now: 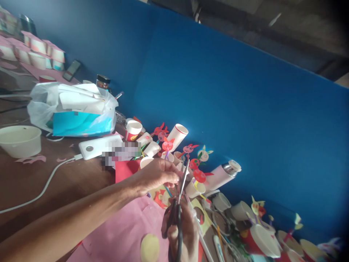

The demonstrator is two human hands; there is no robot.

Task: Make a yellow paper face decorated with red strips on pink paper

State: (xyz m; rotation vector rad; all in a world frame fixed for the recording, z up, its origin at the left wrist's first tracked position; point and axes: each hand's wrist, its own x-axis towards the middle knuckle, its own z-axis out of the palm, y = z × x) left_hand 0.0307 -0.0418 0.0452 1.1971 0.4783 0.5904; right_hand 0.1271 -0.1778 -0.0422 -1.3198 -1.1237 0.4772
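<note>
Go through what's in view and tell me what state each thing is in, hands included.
Scissors: blades seem slightly parted
Right hand: closed around the scissors
Left hand: closed in a pinch, contents unclear
Pink paper: spread, wrinkled
Power bank: plug inserted
Plastic bag: open, filled
White tub: uncovered
Jar: lid on
Red rabbit cutouts: raised above paper cups

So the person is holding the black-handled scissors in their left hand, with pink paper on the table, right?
Not quite: the head view shows the black-handled scissors in the right hand, not the left hand. The pink paper is indeed on the table.
</note>
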